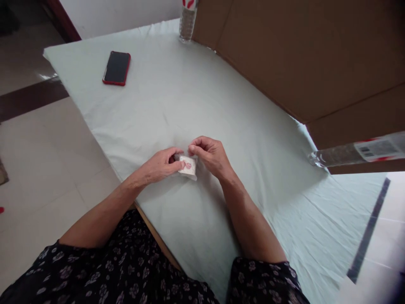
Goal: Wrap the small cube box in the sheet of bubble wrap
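Note:
A small white packet with a reddish print (189,165) is held low over the cloth, near the table's front edge. My left hand (163,164) grips its left side, the thumb lying across the printed face. Just above the packet's upper right corner is my right hand (210,154), its thumb and index finger pinched together. Whether those fingertips hold a bit of the wrapper is too small to make out. The packet's left end is hidden behind my left fingers.
A pale green cloth (152,105) covers the table. Toward the far left lies a phone in a red case (117,68). Large brown cardboard (284,55) stands at the right, with a clear bottle (187,23) at its far end and another bottle (344,155) at its near end.

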The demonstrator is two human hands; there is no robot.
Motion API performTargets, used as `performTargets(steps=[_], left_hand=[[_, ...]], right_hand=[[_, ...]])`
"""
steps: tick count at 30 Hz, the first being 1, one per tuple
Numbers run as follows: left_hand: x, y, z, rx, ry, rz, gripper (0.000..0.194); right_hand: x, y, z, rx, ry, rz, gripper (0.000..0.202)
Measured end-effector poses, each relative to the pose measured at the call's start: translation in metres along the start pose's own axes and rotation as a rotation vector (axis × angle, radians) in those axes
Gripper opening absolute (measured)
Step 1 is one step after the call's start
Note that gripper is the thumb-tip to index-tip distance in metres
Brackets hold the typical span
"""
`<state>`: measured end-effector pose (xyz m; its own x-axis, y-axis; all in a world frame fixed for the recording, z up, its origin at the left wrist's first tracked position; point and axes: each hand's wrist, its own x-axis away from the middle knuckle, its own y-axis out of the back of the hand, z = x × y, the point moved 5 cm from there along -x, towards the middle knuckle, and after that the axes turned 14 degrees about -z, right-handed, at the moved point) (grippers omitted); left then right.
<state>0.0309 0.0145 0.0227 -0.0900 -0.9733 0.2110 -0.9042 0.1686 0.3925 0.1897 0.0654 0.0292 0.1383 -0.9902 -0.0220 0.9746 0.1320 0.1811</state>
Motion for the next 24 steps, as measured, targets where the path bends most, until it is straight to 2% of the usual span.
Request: performTargets(steps=[7,12,17,21,24], left_hand=[[-0.001,0.000,-0.003,-0.006,-0.018,-0.006,0.037],[-0.002,0.000,-0.002,0.012,-0.043,-0.024,0.035],[-0.001,0.002,0.001,0.050,-0.037,-0.014,0.040],[-0.001,0.002,0.006,0.082,-0.024,-0.006,0.042],[-0.001,0.002,0.007,0.070,-0.038,-0.041,0.042]], right_hand=[[0.015,0.004,0.009,0.157,0.096,-0.041,0.013],[0.026,0.005,0.017,0.297,0.341,0.012,0.016],[0.039,0.003,0.014,0.520,0.611,-0.016,0.019],[0.053,0.004,0.016,0.605,0.735,-0.039,0.018],[0.062,0.014,0.021,0.586,0.744,-0.027,0.020]])
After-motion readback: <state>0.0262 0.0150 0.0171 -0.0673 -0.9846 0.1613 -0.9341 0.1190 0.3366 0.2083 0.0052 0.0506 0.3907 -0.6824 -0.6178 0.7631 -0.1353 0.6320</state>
